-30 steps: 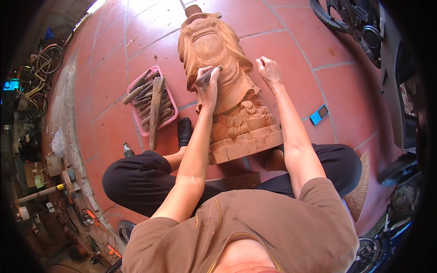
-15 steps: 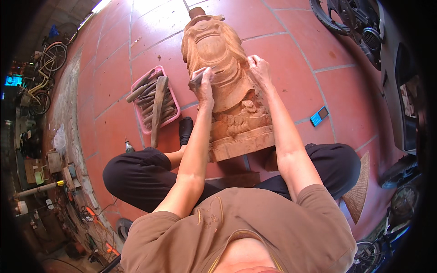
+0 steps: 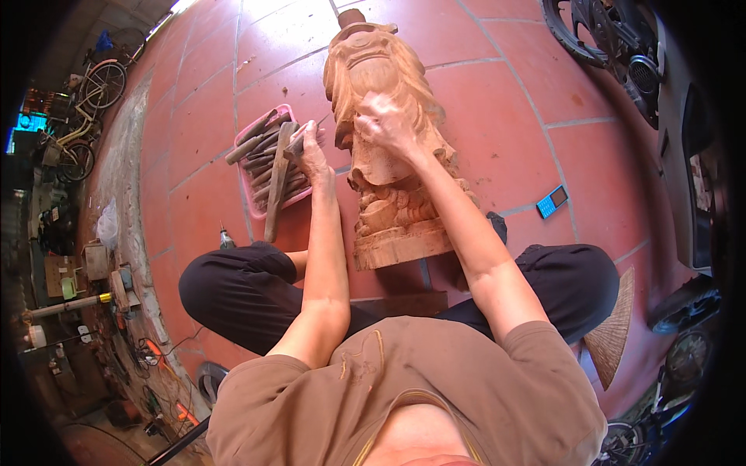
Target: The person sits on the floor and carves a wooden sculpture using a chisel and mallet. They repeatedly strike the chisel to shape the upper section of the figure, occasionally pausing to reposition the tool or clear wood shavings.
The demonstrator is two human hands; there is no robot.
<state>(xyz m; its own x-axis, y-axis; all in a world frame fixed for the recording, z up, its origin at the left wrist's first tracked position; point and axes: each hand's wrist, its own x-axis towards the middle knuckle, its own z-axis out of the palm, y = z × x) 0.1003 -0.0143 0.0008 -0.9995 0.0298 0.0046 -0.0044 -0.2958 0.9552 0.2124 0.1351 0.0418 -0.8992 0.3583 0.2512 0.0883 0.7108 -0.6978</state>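
so, left to right: at least one bicycle (image 3: pixel 78 151) at the far edge, dimly lit. next, one pink basket (image 3: pixel 248 194) on the tiled floor (image 3: pixel 497 101); one long wooden bar (image 3: pixel 278 179) laid across it, well over six handled pieces inside, overlap blocking an exact count. left hand (image 3: pixel 313 158) just beside the basket, fingers wrapped round one dark-handled tool (image 3: pixel 297 144). centre: one carved wooden statue (image 3: pixel 374 76) lying front up on the tiles, base (image 3: pixel 404 247) toward the person, peg end (image 3: pixel 351 17) away. right hand (image 3: pixel 386 126) over its middle, fingers curled in; whether they touch or grasp anything, cannot tell. handling, judged: statue likely heavy, stiff, dry, not slippery; fine relief may chip. best hold: two hands, under the base and around the broad middle, not the peg. rightward: one blue phone (image 3: pixel 552 202), one woven hat (image 3: pixel 611 330), motorcycle parts (image 3: pixel 643 74), number unclear.
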